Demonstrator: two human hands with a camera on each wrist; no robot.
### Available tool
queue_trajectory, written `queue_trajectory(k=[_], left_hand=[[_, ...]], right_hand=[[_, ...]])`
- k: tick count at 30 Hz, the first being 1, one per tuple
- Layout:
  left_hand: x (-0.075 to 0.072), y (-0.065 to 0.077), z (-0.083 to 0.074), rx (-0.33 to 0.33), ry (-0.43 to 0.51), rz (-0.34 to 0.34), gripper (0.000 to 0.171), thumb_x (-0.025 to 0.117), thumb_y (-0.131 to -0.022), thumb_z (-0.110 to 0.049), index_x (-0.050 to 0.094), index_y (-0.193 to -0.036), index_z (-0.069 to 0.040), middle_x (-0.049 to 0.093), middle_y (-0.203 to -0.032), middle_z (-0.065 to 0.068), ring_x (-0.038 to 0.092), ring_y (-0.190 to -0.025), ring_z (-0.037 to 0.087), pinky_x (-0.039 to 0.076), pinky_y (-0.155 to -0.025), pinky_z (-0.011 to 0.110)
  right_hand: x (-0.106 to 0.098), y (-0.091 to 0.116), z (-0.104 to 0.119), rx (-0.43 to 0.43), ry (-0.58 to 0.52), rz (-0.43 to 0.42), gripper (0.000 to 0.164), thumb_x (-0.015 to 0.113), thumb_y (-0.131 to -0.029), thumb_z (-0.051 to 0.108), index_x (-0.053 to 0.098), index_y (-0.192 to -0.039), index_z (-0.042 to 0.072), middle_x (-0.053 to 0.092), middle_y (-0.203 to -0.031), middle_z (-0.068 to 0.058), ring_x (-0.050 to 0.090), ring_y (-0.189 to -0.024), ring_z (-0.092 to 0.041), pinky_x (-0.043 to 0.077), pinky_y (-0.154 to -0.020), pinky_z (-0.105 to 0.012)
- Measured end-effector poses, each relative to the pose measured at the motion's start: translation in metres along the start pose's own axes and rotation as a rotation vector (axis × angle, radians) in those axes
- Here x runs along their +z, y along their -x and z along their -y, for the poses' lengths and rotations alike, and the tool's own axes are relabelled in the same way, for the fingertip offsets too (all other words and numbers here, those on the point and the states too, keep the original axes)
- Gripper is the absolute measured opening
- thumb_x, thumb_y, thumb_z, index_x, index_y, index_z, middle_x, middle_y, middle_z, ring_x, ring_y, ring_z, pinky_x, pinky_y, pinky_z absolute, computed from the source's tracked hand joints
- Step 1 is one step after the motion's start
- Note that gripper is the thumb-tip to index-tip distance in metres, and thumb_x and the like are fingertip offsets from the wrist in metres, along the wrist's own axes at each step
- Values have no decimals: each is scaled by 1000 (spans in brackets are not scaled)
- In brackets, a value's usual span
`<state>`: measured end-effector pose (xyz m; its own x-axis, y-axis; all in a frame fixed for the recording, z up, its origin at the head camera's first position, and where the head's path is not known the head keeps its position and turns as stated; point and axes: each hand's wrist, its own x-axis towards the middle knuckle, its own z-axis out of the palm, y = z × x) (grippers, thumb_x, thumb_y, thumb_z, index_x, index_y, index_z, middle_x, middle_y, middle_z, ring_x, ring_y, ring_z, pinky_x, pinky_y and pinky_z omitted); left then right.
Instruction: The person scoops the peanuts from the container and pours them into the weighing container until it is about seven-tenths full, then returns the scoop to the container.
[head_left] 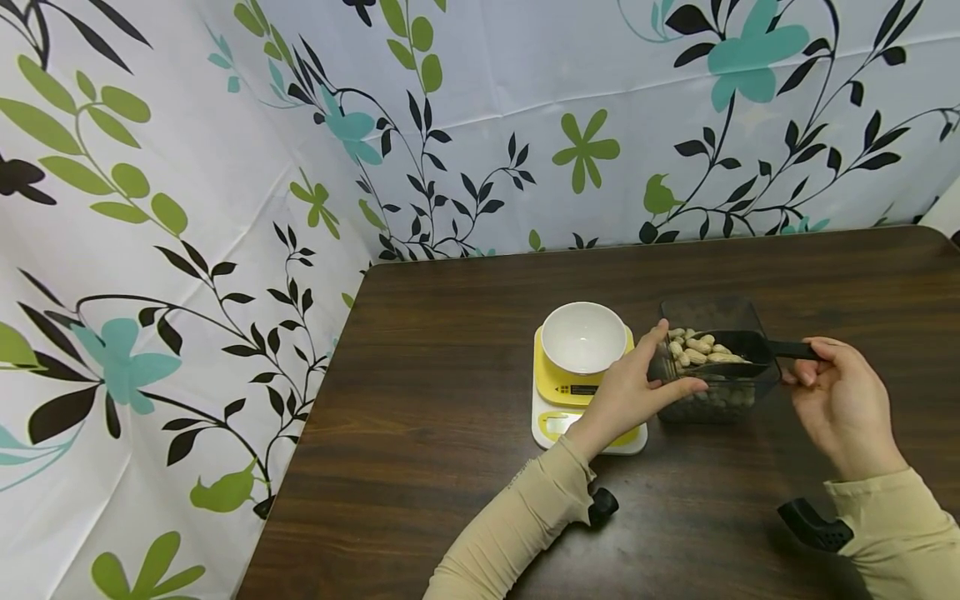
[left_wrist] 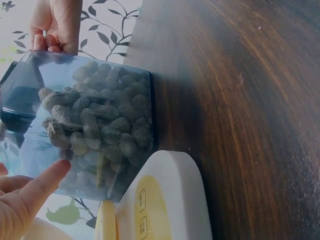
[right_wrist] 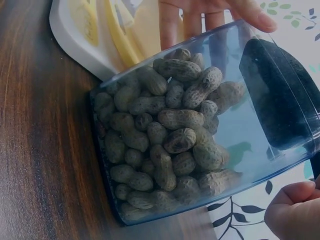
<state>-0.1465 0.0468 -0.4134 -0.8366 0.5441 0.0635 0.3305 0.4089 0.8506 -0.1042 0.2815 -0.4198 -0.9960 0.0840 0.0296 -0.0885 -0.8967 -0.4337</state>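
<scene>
A clear, dark-tinted container [head_left: 716,404] of unshelled peanuts [right_wrist: 180,120] stands on the table. My right hand [head_left: 847,400] holds the handle of a black scoop [head_left: 793,350], whose bowl is inside the container near the top of the peanuts. At the container's left side is my left hand [head_left: 633,387], its fingers along the wall and its thumb extended across the front. Through the container wall, the right wrist view shows the dark scoop [right_wrist: 275,95] above most of the peanuts. Just left of the container, a white bowl [head_left: 584,337] sits on a yellow-and-white kitchen scale [head_left: 551,387].
The brown wood-grain table [head_left: 420,400] extends to the left and in front of the scale. A white curtain with leaf and flower prints [head_left: 487,100] hangs behind the table and along its left side. Black wrist devices [head_left: 813,527] stick out by both sleeves.
</scene>
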Motion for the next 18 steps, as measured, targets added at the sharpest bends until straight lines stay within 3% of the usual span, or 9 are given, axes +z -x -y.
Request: queue_trajectory(k=[8, 18], left_hand=[[-1, -1, -2, 3, -10, 1, 79, 62, -87, -45, 15, -149, -33, 19, -153, -19, 45, -130, 7, 49, -79, 10], [0, 0, -2, -2, -1, 2, 79, 62, -86, -45, 16, -149, -31, 18, -154, -18, 43, -132, 10, 49, -79, 10]], right_hand=[[2, -4, -6, -4, -2, 47, 34, 22, -101, -1, 53, -91, -9, 49, -64, -13, 40, -54, -21, 24, -62, -28], [2, -2, -6, 15, -22, 48, 39, 20, -101, 1, 56, -88, -10, 49, -59, -12, 30, -55, -21, 17, -63, -28]])
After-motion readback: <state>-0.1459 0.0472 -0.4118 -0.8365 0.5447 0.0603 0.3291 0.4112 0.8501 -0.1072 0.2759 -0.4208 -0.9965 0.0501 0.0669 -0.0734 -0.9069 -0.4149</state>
